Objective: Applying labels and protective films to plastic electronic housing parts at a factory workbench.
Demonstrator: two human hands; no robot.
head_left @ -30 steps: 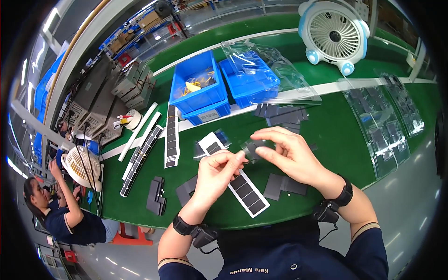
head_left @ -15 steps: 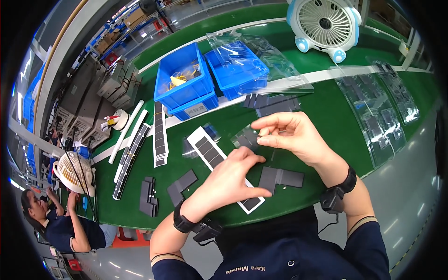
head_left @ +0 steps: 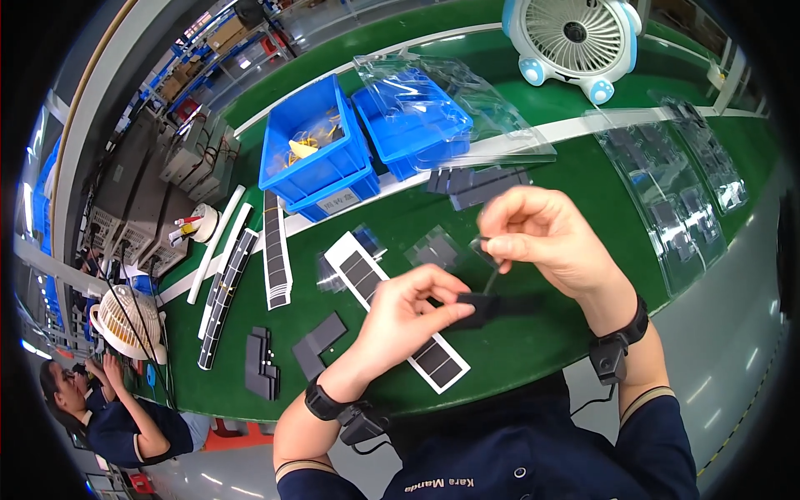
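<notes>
The left hand pinches a flat black piece, the right hand a small dark bit.

Looking down from the wearer's head, through the left of two side-by-side fisheyes; upright, not mirrored. Facing across the bench, close above left hand and right hand, yet wide enough to take in a fan at upper right and a person at far left. Bending straight edges toward the dark rim.
</notes>
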